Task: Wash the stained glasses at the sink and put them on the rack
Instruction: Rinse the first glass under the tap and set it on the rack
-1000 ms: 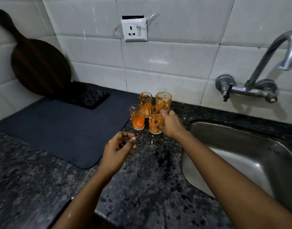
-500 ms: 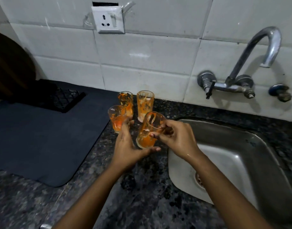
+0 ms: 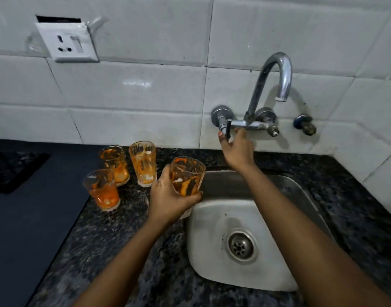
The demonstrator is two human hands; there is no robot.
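Note:
My left hand (image 3: 168, 198) grips an orange-stained glass (image 3: 188, 176) upright at the left rim of the steel sink (image 3: 300, 189). Three more stained glasses stand on the dark granite counter to its left: one at the front (image 3: 102, 189), one behind it (image 3: 115, 163), one taller at the back (image 3: 143, 162). My right hand (image 3: 236, 149) reaches up to the wall tap (image 3: 269, 85), its fingers around the small black lever (image 3: 229, 128) on the left valve. No water runs from the spout.
A dark drying mat (image 3: 30, 218) covers the counter at the left, with a black rack (image 3: 15, 169) at its far edge. A wall socket (image 3: 67, 42) sits above. The sink drain (image 3: 241, 245) is uncovered. A second valve (image 3: 305, 125) sticks out right of the tap.
The glass passed from both hands into my left hand alone and moved right to the sink edge. My right hand let go and rose to the tap lever.

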